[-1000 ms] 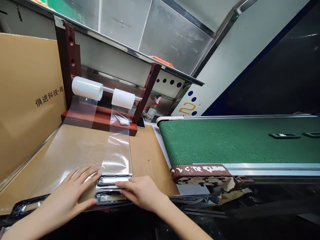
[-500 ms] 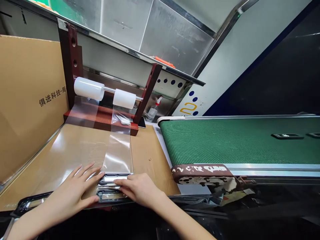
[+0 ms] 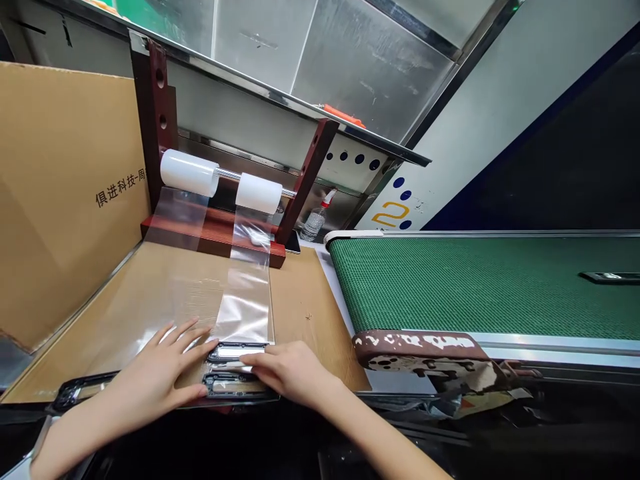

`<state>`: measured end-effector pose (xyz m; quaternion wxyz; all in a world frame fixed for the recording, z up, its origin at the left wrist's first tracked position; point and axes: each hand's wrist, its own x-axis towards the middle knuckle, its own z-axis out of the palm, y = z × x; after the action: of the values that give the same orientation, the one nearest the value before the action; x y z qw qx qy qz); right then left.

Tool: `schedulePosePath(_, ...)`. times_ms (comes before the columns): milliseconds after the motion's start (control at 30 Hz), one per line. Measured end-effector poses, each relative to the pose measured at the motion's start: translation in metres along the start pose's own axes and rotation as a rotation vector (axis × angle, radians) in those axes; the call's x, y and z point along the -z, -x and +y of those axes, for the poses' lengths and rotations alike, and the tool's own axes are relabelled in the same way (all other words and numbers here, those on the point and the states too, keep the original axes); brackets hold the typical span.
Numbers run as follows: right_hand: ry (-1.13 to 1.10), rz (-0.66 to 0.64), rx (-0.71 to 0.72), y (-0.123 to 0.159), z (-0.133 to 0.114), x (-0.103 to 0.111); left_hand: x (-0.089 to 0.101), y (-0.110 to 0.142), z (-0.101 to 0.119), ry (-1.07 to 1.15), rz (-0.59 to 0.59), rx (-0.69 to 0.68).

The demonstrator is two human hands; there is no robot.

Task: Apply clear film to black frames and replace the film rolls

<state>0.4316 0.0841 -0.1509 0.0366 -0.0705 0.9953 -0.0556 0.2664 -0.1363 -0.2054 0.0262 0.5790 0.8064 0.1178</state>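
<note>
My left hand (image 3: 157, 367) lies with fingers spread over the clear film on the cardboard. Its index fingertip and thumb tip touch the left ends of black-edged parts (image 3: 235, 347). I cannot tell whether these are one frame or two. My right hand (image 3: 295, 373) is closed at their right side, index finger and thumb together at the clear film (image 3: 245, 313), its grip partly hidden. That film runs down from the right white roll (image 3: 259, 193) onto the parts. Another black frame (image 3: 83, 390) lies left, partly behind my left forearm.
A dark red wooden stand (image 3: 210, 237) carries the rolls, including a left one (image 3: 190, 172). A spray bottle (image 3: 316, 217) stands behind. To the right runs a green conveyor belt (image 3: 450, 287) bearing a black part (image 3: 610, 277). A tall cardboard panel (image 3: 65, 180) stands left.
The view has shifted, so the scene sits slightly farther right. Both hands keep nearly the same pose at the black-edged parts. The black part on the belt has moved right.
</note>
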Motion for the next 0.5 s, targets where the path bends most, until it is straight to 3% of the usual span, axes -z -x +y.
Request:
schedulePosePath(233, 0.014, -0.027, -0.076, 0.028, 0.018, 0.0, -0.003, 0.001, -0.003, -0.016, 0.029, -0.008)
schedulePosePath(500, 0.006, 0.079, -0.221, 0.1, 0.038, -0.006, -0.01, -0.001, -0.009, -0.026, 0.074, -0.027)
